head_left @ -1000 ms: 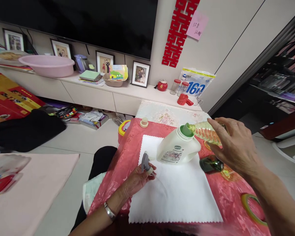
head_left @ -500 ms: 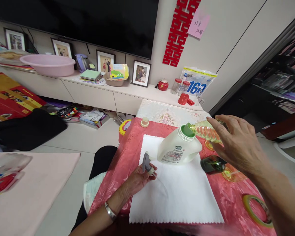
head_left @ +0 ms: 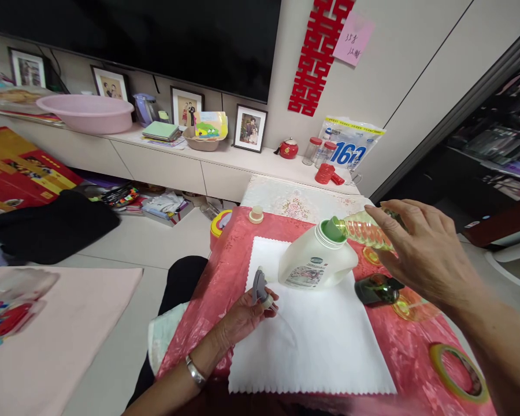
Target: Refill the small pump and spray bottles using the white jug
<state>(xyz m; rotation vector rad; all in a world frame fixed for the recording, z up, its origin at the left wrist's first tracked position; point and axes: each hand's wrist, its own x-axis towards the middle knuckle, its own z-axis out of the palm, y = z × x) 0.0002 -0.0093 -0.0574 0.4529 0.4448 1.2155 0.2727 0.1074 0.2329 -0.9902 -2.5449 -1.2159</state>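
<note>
My left hand (head_left: 247, 315) grips a grey trigger spray head (head_left: 260, 287) with a whitish collar; a thin clear tube trails from it over the white cloth (head_left: 312, 346). My right hand (head_left: 420, 248) is closed round a clear ribbed bottle (head_left: 364, 231) with yellowish contents, tilted nearly flat. Its neck meets a green funnel-like piece (head_left: 331, 229) in the mouth of a white handled jug (head_left: 312, 263) with a picture label. The jug stands on the cloth, leaning slightly. Whether liquid flows cannot be made out. Part of the bottle is behind my right fingers.
A dark green bottle (head_left: 377, 290) lies right of the jug, beside a yellow transparent dish (head_left: 409, 306). A tape roll (head_left: 438, 370) rests near the table's right edge. One pale cap (head_left: 256, 215) sits at the back left of the red table cover (head_left: 195, 323).
Both hands keep their holds, and the bottle stays at the green piece. The whole view has shifted very slightly; little else differs.
</note>
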